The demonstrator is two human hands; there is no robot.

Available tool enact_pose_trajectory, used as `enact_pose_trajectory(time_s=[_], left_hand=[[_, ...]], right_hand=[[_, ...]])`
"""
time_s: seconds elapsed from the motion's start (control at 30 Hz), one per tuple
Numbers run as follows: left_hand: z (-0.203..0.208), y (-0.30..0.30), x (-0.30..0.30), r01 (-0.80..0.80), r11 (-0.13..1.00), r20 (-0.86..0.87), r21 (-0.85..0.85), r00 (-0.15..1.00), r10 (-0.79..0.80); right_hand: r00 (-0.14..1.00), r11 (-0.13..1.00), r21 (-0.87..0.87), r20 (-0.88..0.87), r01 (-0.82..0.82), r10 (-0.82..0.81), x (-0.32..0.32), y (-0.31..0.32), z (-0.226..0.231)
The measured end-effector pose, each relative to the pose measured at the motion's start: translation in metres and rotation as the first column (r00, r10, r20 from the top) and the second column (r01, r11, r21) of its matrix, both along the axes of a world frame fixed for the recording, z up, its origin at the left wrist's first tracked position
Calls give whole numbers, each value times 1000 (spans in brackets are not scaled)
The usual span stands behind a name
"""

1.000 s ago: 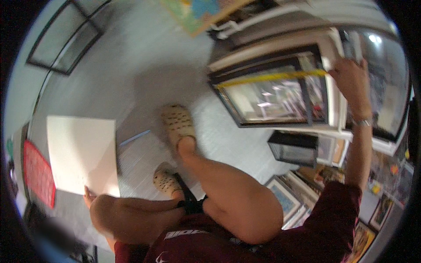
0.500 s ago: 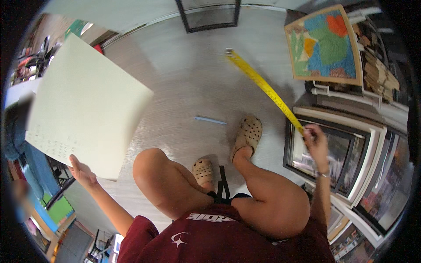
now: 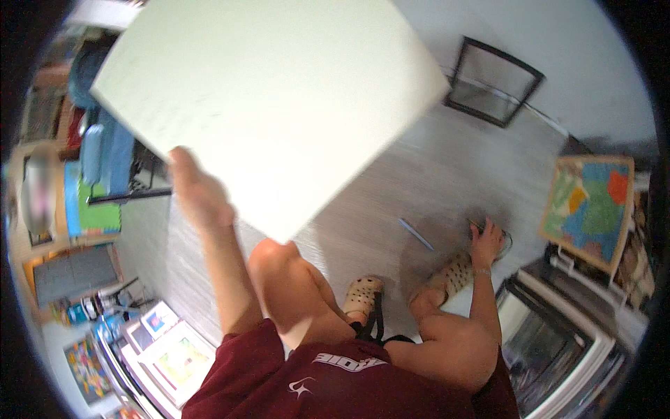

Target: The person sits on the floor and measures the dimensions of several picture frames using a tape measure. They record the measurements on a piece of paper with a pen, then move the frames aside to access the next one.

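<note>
My left hand [image 3: 199,192] grips the lower left edge of a large pale sheet [image 3: 279,105], stiff like board, thumb on its face. The sheet is tilted up in front of me and covers much of the far floor. Faint handwriting shows near its left edge. My right hand [image 3: 488,243] is low beside my right clog [image 3: 455,274], fingers bent over something small and dark with a thin dark loop beside it. Its kind is hidden by the fingers. A slim blue pen-like stick [image 3: 416,234] lies on the floor left of that hand.
An empty black frame [image 3: 492,115] leans against the far wall. On the right stand a colourful textured picture [image 3: 590,206] and stacked frames [image 3: 541,335]. A blue chair [image 3: 115,153] is at the left, with prints [image 3: 174,356] below it.
The sheet has swung up and right in my left hand. My right hand has moved from the frames to beside my clog. The extended yellow measuring tape no longer shows.
</note>
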State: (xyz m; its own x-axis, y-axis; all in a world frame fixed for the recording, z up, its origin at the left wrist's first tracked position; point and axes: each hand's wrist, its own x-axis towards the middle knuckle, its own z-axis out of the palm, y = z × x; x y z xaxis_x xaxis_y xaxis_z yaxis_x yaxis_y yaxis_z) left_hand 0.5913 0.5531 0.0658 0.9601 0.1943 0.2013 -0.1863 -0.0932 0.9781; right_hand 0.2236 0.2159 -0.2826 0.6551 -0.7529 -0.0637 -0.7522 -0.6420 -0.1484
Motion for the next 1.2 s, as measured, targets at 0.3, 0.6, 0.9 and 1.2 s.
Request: enact_pose_trajectory(time_s=[0.3, 0.6, 0.9, 1.2], left_hand=[[-5, -26, -43, 50, 850, -92, -524, 989, -115], [-9, -8, -52, 171, 496, -16, -851, 936, -351], [-12, -35, -55, 284, 244, 136, -927, 862, -488], [-6, -51, -66, 167, 161, 85, -973, 902, -424]], right_hand=[[603, 646, 431, -253, -630, 756, 68, 93, 11], [537, 786, 491, 807, -377, -246, 82, -39, 164], [269, 177, 265, 963, -948, 1, 253, 105, 401], [123, 49, 116, 975, -992, 187, 320, 169, 372]])
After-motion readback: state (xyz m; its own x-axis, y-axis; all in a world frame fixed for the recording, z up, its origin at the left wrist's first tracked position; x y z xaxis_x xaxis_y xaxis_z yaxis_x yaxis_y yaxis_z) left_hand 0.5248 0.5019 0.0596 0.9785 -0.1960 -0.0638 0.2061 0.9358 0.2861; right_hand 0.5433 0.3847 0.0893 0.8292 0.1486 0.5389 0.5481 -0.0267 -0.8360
